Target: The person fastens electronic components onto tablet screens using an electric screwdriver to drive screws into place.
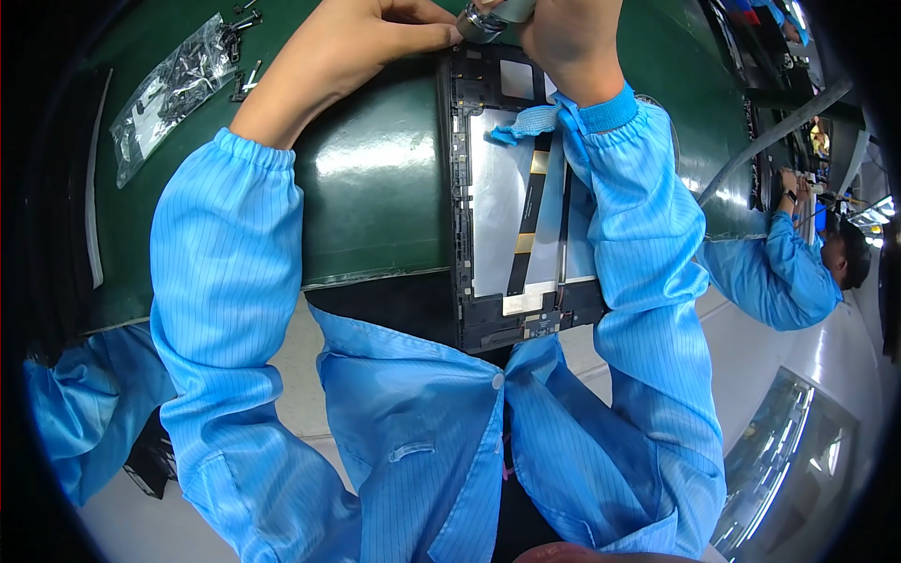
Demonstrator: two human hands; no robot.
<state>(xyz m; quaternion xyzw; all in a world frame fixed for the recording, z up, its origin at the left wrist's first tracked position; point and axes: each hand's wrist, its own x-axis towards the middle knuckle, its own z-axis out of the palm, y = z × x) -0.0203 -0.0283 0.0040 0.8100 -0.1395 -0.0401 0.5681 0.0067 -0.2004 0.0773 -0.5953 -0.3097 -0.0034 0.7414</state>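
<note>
An opened tablet (497, 197) with a black inner frame, silver panels and a dark ribbon strip lies in front of me, its near end past the table edge. At its far left corner is my left hand (375, 42), thumb and finger drawn together in a pinch; what lies between them is hidden. My right hand (574, 42) is closed around a pale tool with a round silver metal end (481, 23), held over the tablet's far edge. The upper frame border cuts off part of both hands and the tool. A blue wrist strap (535, 122) hangs from my right wrist across the tablet.
On the green table mat (375, 178), a clear plastic bag of small dark parts (174, 98) lies at the far left, with loose little parts (246, 80) beside it. A grey cable (779, 136) runs at the right. Another person in blue (779, 272) works there.
</note>
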